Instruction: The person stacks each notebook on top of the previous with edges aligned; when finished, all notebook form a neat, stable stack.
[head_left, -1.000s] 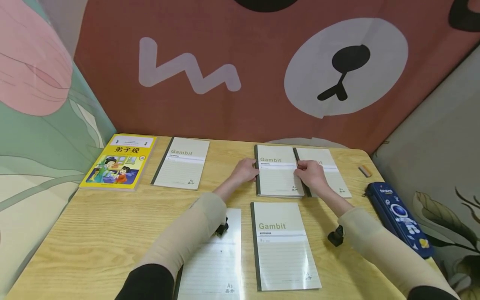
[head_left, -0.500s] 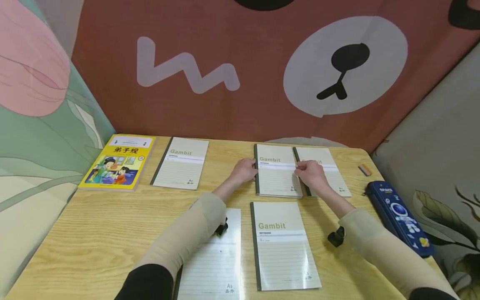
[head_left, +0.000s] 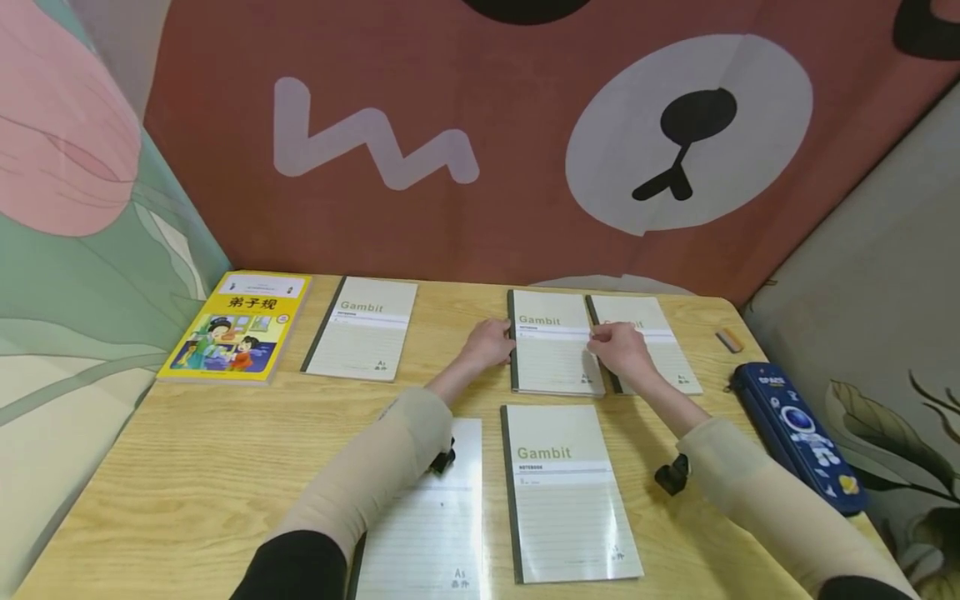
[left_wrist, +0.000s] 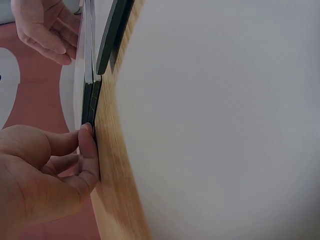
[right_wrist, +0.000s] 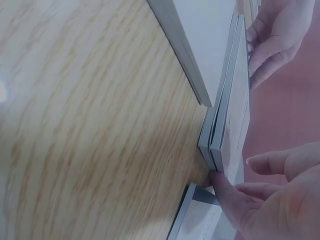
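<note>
In the head view, a stack of two white Gambit notebooks point(head_left: 555, 358) with dark spines lies at the table's back, between both hands. My left hand point(head_left: 489, 342) rests its fingertips against the spine side; in the left wrist view the bent fingers point(left_wrist: 88, 157) lie along the two spines. My right hand point(head_left: 621, 348) touches the stack's opposite edge. In the right wrist view one finger point(right_wrist: 227, 195) meets the stack's near corner, while another digit stands apart from it. Under the right hand, partly hidden, is another Gambit notebook point(head_left: 671, 350).
Nearer me lie two larger-looking notebooks, one at the centre point(head_left: 562, 525) and one point(head_left: 442, 533) partly under my left forearm. Further left are a single notebook point(head_left: 367, 333) and a yellow book point(head_left: 240, 329). A blue pencil case point(head_left: 798, 437) and an eraser point(head_left: 729, 340) sit at the right edge.
The stack's right edge has shifted slightly left, and its two notebooks look more evenly lined up. Both hands stay in nearly the same place.
</note>
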